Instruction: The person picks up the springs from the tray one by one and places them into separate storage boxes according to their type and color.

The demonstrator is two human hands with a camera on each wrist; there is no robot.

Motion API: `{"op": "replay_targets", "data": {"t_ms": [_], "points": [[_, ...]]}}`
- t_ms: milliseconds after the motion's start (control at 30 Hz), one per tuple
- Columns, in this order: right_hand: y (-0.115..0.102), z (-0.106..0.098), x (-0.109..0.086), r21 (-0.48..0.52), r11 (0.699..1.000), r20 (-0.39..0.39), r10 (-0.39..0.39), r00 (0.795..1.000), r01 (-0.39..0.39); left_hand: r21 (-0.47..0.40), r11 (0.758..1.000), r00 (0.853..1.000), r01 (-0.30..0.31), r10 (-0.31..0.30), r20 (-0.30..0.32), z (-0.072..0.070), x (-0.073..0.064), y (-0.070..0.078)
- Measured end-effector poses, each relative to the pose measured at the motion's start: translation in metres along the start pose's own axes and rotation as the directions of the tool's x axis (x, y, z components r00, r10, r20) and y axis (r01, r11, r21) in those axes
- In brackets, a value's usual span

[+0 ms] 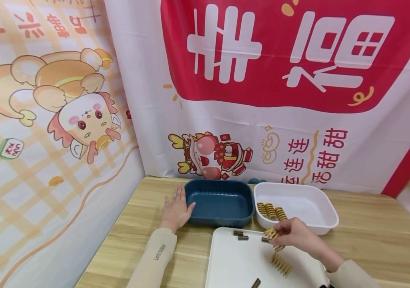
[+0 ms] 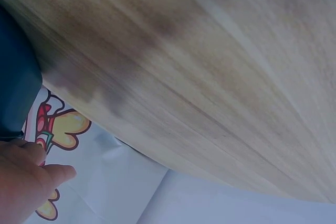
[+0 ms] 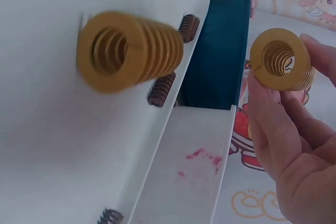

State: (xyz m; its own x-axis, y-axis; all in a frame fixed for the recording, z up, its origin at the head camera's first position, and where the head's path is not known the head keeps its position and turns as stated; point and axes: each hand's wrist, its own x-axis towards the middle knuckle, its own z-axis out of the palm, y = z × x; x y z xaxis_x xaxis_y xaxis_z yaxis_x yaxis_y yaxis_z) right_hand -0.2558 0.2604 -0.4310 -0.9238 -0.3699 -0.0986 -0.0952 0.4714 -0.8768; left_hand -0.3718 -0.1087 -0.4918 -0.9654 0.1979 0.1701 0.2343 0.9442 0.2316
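My right hand [image 1: 296, 236] pinches a yellow coil spring [image 3: 281, 59] between thumb and fingers, above the white tray [image 1: 233, 264]. Another yellow spring [image 1: 281, 265] lies on the tray below that hand. Smaller dark brown springs [image 3: 161, 88] are scattered on the tray, several near its far edge. My left hand [image 1: 177, 210] rests on the left rim of the dark blue bin [image 1: 219, 222], its fingers extended. In the left wrist view, part of the left hand [image 2: 26, 177] shows beside that bin's wall.
Right of the blue bin stands a white bin [image 1: 329, 218] with several yellow springs [image 1: 270, 211] at its left end. A small dark teal object [image 1: 257, 181] shows behind the bins. The wooden table [image 1: 126, 240] meets printed cloths at its back and left.
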Motion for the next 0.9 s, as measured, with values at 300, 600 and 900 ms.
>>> {"op": "replay_targets", "data": {"t_ms": [300,600,900], "points": [[-0.0017,0.0033,-0.0010,0.230,0.971,0.012,0.064,0.998,-0.065,0.000,1.000,1.000,0.001,-0.001,0.004,0.0029,0.0001,-0.0011],[0.0002,-0.0037,-0.0040,0.595,0.803,0.198,-0.104,0.975,-0.035,-0.002,1.000,1.000,0.006,-0.006,0.003,0.0039,0.0012,-0.0014],[-0.0032,-0.0038,-0.0040,0.756,0.649,0.288,-0.213,0.934,-0.085,-0.003,1.000,1.000,-0.001,0.001,-0.006,0.0023,0.0005,-0.0003]]}}
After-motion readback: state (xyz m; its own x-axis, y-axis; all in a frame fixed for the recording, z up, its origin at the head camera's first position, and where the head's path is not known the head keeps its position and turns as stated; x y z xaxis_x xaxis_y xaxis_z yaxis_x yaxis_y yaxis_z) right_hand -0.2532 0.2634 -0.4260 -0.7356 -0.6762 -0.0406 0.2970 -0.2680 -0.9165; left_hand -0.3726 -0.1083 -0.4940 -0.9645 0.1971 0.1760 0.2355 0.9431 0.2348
